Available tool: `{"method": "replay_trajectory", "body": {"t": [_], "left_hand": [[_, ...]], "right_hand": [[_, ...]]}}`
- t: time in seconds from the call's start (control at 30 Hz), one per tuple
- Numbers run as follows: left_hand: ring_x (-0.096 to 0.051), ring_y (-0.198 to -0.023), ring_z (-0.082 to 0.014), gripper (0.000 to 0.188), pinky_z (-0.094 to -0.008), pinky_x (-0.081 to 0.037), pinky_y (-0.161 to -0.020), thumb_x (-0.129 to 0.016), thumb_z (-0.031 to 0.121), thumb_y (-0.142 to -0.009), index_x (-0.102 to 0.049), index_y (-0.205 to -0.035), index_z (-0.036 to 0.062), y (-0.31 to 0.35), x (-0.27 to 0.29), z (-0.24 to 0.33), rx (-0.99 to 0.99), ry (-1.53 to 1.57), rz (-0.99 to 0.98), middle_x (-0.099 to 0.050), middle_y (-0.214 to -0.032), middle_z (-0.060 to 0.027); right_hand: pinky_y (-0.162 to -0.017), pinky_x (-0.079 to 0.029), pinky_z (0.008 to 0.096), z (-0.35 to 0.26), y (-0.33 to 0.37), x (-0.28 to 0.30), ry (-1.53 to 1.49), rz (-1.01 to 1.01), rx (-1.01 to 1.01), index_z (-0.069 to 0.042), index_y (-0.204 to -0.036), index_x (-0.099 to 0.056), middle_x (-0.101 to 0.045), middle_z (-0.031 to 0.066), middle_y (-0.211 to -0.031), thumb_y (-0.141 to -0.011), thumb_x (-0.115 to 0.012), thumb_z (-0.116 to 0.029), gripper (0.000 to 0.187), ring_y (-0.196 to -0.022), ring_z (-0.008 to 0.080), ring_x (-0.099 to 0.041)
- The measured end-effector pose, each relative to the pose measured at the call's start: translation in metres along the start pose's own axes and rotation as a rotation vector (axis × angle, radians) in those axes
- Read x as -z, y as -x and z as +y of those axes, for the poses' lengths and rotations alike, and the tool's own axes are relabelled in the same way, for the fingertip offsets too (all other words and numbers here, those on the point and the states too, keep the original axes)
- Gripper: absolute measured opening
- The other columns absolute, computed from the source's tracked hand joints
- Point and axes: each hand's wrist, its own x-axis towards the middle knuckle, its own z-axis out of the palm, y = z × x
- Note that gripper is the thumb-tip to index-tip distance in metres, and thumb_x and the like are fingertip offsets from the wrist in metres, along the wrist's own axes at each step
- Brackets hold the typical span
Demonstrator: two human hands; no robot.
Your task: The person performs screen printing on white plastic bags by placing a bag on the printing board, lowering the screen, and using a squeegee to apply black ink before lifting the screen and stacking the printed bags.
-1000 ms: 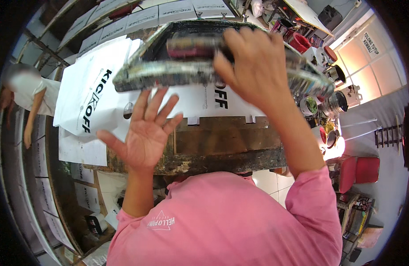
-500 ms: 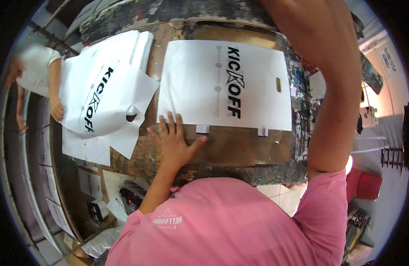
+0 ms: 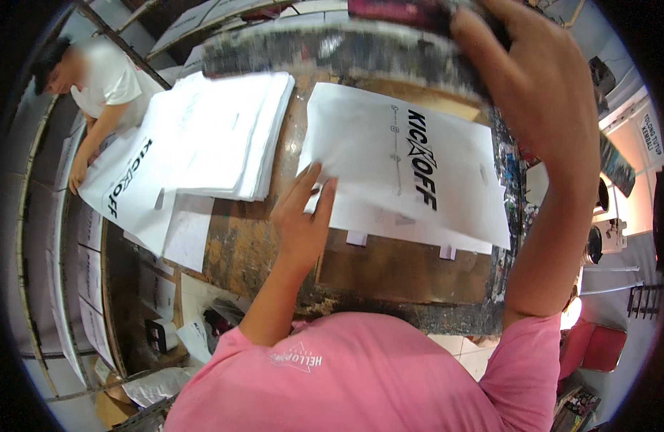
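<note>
A white bag with black print (image 3: pixel 353 137) lies on the worktable, its near edge lifted, with another pale layer showing beneath. At its near left corner my left hand (image 3: pixel 303 216) pinches the bag between thumb and fingers. My right hand (image 3: pixel 537 86) is raised at the upper right, fingers curled around something dark at the picture's top edge that I cannot make out. Just beyond the bag stands a long paint-stained dark frame edge (image 3: pixel 332 54), blurred.
On the left is a stack of white bags (image 3: pixel 235 137). Another person (image 3: pixel 116 79) at the far left holds a printed bag (image 3: pixel 127 180) by its edge. Small pale tabs (image 3: pixel 357 238) sit on the brown board (image 3: pixel 396 270). A red chair (image 3: pixel 602 345) stands at right.
My left hand has closed on the bag's corner, and the near edge has risen. The other person has drawn a printed bag leftward off the stack. The view has shifted.
</note>
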Motion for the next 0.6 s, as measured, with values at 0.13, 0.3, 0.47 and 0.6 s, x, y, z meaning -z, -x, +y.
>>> {"method": "replay_trajectory", "body": {"t": [0.13, 0.3, 0.47, 0.6], "left_hand": [[-0.067, -0.078, -0.0114, 0.035, -0.0257, -0.054, -0.067, -0.071, 0.009, -0.094, -0.068, -0.126, -0.0037, 0.007, 0.052, -0.029, 0.252, 0.213, 0.142, -0.073, -0.102, -0.013], [-0.063, -0.073, -0.0084, 0.041, -0.0218, -0.05, -0.062, -0.069, 0.002, -0.089, -0.065, -0.129, -0.0061, -0.035, 0.143, -0.086, 0.264, 0.212, 0.213, -0.07, -0.091, -0.0075], [-0.063, -0.076, -0.0108, 0.049, -0.0245, -0.053, -0.066, -0.063, 0.001, -0.085, -0.059, -0.133, -0.008, -0.078, 0.238, -0.159, 0.402, 0.245, 0.185, -0.067, -0.102, -0.0084], [-0.06, -0.075, -0.0109, 0.056, -0.0265, -0.049, -0.067, -0.063, 0.005, -0.081, -0.056, -0.136, -0.0063, -0.116, 0.292, -0.227, 0.505, 0.177, 0.172, -0.066, -0.1, -0.0059]], "right_hand": [[-0.075, -0.048, 0.0433, 0.007, 0.013, -0.019, 0.173, 0.247, 0.281, -0.001, -0.093, -0.067, -0.065, 0.0183, -0.081, -0.091, -0.058, -0.034, 0.034, -0.077, 0.0324, -0.063], [-0.089, -0.05, 0.0453, 0.033, 0.012, -0.018, 0.286, 0.266, 0.319, -0.003, -0.118, -0.07, -0.07, 0.0247, -0.106, -0.096, -0.056, -0.042, 0.047, -0.096, 0.0424, -0.066], [-0.088, -0.05, 0.0454, 0.023, 0.016, -0.017, 0.269, 0.227, 0.275, -0.001, -0.113, -0.07, -0.07, 0.0244, -0.102, -0.095, -0.057, -0.04, 0.044, -0.094, 0.0418, -0.066], [-0.086, -0.047, 0.0526, 0.015, 0.021, -0.018, 0.172, 0.166, 0.212, 0.004, -0.095, -0.069, -0.071, 0.0223, -0.094, -0.092, -0.059, -0.041, 0.046, -0.09, 0.0438, -0.064]]}}
